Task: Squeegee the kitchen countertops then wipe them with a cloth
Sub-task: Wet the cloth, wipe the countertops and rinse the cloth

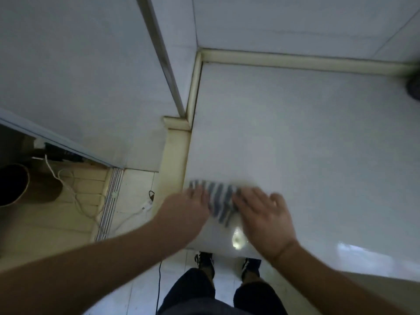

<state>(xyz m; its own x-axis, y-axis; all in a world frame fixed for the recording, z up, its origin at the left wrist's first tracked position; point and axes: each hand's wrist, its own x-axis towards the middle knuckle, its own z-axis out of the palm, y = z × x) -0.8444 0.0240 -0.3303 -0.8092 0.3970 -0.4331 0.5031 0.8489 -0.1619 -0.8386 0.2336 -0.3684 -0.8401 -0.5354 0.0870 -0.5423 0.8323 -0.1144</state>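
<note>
A blue-and-white striped cloth (219,200) lies on the white countertop (295,137) near its front left corner. My left hand (188,206) rests flat on the cloth's left part, fingers straight. My right hand (264,215) presses flat on the cloth's right part, fingers spread. The picture is blurred by motion. No squeegee is in view.
A cream raised rim (194,87) borders the countertop at left and back, against tiled walls. A dark round object (413,87) sits at the far right edge. Left and below, the floor holds a white cable (75,196), a dark bucket (12,184) and a door track.
</note>
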